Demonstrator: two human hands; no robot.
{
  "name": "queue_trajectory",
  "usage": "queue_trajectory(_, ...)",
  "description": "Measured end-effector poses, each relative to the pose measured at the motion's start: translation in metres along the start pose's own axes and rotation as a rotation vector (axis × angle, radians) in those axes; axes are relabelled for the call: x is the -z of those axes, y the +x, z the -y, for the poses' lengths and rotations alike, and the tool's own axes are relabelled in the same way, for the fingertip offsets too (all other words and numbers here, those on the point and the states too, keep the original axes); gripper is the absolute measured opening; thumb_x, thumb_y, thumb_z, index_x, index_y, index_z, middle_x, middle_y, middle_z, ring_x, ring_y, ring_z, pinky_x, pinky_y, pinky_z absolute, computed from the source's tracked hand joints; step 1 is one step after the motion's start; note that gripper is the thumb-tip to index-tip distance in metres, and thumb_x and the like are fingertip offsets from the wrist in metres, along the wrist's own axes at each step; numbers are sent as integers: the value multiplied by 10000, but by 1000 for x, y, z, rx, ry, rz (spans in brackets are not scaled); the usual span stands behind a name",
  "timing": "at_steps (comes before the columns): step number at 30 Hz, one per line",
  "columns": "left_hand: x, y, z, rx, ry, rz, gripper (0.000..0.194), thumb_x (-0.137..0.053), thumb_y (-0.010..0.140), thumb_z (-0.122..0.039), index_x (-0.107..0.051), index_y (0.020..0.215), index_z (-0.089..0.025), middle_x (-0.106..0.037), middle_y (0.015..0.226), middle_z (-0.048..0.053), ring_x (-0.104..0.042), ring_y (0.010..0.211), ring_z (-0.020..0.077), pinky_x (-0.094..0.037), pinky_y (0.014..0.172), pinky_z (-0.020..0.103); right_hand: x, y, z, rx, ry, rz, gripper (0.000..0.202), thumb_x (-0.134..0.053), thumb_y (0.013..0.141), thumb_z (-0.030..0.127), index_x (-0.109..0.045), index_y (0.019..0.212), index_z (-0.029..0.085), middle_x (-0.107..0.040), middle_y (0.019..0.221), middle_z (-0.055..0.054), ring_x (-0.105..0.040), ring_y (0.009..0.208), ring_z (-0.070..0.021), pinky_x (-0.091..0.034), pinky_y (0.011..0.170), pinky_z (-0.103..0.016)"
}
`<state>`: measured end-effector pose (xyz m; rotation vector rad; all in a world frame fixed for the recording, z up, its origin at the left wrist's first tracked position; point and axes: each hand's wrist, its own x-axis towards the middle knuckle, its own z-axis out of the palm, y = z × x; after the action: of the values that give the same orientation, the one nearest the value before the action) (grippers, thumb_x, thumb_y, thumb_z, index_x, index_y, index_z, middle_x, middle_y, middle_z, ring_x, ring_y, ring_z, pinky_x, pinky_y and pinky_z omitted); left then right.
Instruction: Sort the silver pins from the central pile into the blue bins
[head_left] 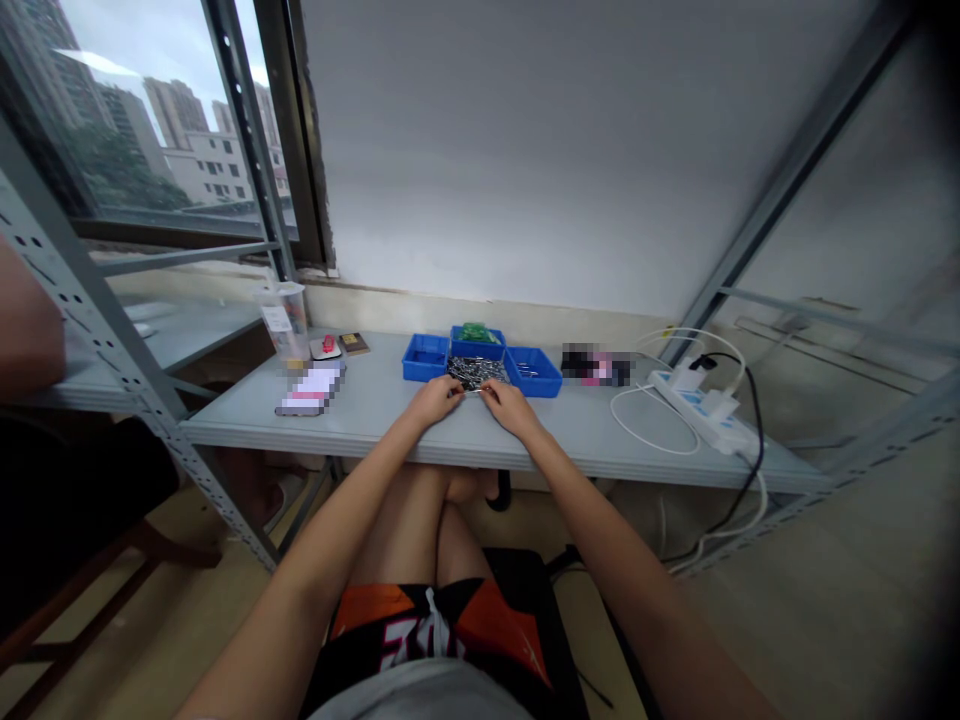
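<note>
My left hand (436, 401) and my right hand (507, 404) meet over the front part of the grey table. Their fingertips are pinched around a thin silver metal piece (472, 391) that spans the small gap between them; its exact kind is too small to make out. Just beyond the fingers lies a heap of small shiny metal parts (475, 372). Around the heap stand three blue bins: a left bin (409, 369), a back bin (495, 350) with green items (477, 331) in it, and a right bin (547, 386) holding a few slim silver pieces.
On the left of the table (360, 410) are a phone (313, 388), a plastic cup (283, 320) and a small dark box (353, 344). At right lie a blurred dark-and-pink object (596, 366), white cables and a power strip (705, 410). Metal uprights flank both ends. Another person's arm (30, 330) shows at far left.
</note>
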<state>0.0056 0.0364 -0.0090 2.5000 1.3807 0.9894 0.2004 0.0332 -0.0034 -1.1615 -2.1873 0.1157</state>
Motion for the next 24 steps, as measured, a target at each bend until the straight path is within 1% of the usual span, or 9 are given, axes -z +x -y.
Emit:
queue_trajectory(5, 0, 0, 1, -3, -3, 7, 147, -543, 782, -185, -680, 825, -157, -642, 850, 58, -571, 751, 167, -447, 716, 256, 1, -1, 1, 55, 60, -21, 171, -458, 890, 199, -594, 993, 191, -669, 957, -55, -605, 837, -165, -435, 770, -261)
queue_trajectory(10, -1, 0, 1, 19, -3, 11, 132, -546, 764, -169, -669, 809, -155, -640, 836, 51, -568, 750, 168, -446, 704, 256, 2, -1, 2, 91, 57, -30, 163, -470, 877, 191, -599, 976, 182, -655, 948, -55, -587, 813, -162, -434, 773, -264)
queue_trajectory(13, 0, 0, 1, 17, -14, 0, 118, -551, 777, -181, -664, 802, -155, -638, 836, 51, -570, 752, 169, -446, 707, 259, 2, -1, 1, 98, 35, -42, 159, -472, 878, 197, -602, 970, 180, -645, 933, -58, -579, 817, -165, -432, 781, -270)
queue_trajectory(16, 1, 0, -1, 2, -23, -38, 131, -541, 814, -208, -659, 826, -153, -638, 851, 56, -573, 773, 170, -447, 734, 263, 1, 0, 0, 82, 17, -49, 162, -466, 884, 193, -605, 965, 180, -643, 925, -58, -576, 854, -170, -428, 801, -275)
queue_trajectory(20, 3, -1, -5, -22, -32, -91, 156, -514, 857, -229, -650, 864, -155, -634, 869, 62, -571, 817, 174, -444, 778, 272, 1, 0, 0, 56, -18, 12, 156, -476, 886, 187, -620, 946, 177, -654, 936, -64, -585, 887, -174, -426, 816, -279)
queue_trajectory(24, 5, -1, -7, -50, -49, -108, 185, -484, 884, -249, -645, 876, -159, -631, 874, 62, -571, 828, 174, -444, 780, 273, 0, -1, -1, 79, -21, 88, 165, -481, 894, 199, -635, 954, 193, -668, 982, -61, -595, 927, -175, -419, 852, -282)
